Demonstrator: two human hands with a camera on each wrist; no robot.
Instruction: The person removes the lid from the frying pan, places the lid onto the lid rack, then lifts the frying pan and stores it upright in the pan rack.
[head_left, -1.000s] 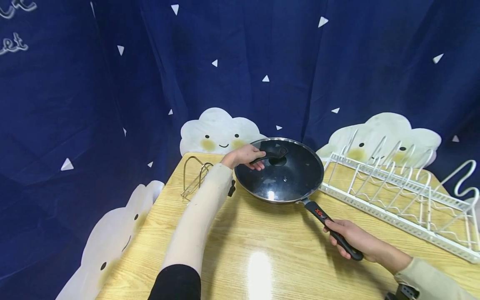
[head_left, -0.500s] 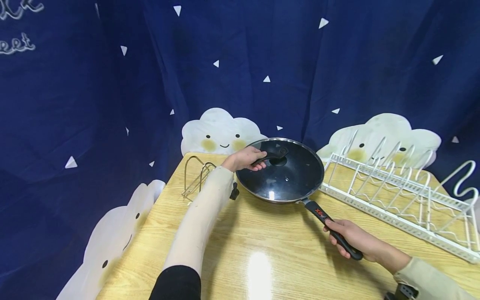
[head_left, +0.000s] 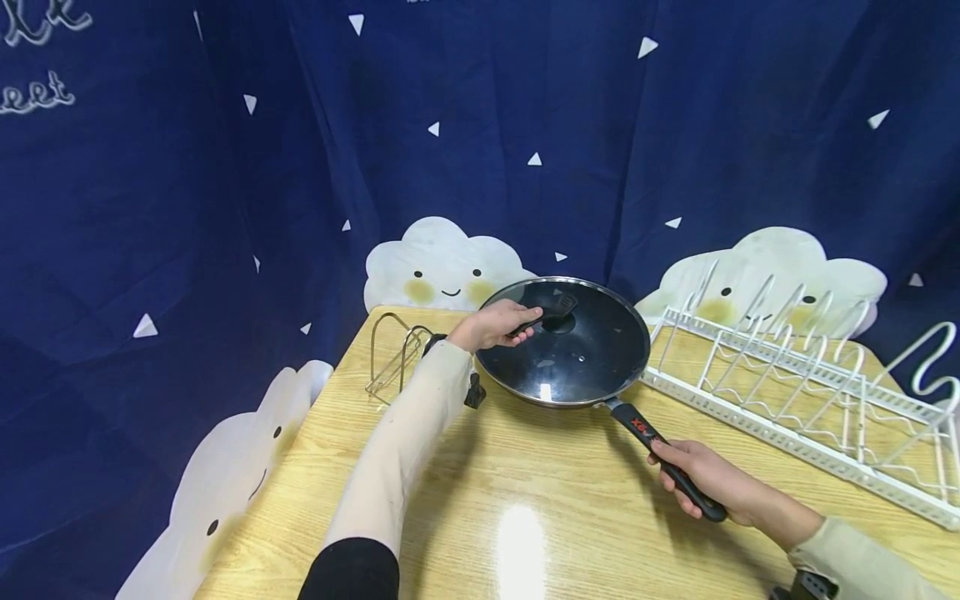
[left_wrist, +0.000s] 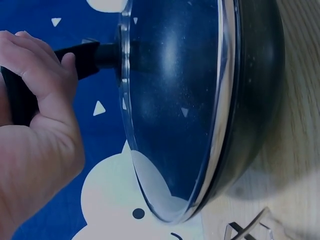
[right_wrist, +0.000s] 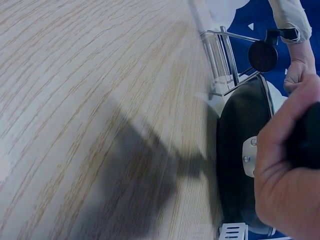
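A dark pan [right_wrist: 242, 115] with a long black handle [head_left: 637, 423] sits on the wooden table, covered by a glass lid [head_left: 600, 350] with a metal rim. My left hand [head_left: 498, 323] curls its fingers round the black lid handle [left_wrist: 82, 59]; in the left wrist view, the lid [left_wrist: 170, 100] lies on the pan's rim. My right hand [head_left: 701, 475] grips the pan handle near its end, thumb on top. In the right wrist view the right hand [right_wrist: 290, 165] covers much of that handle.
A white wire rack [head_left: 795, 425] stands right of the pan. A small metal wire stand [head_left: 372, 354] is at the table's back left, beside the left forearm. Behind the table [head_left: 465, 500] hang blue curtains [head_left: 480, 100], with white cloud shapes [head_left: 442, 258] at its edge.
The left hand and forearm have shifted slightly right, still holding the lid handle. The right hand keeps its grip on the pan handle, and the lid stays on the pan.
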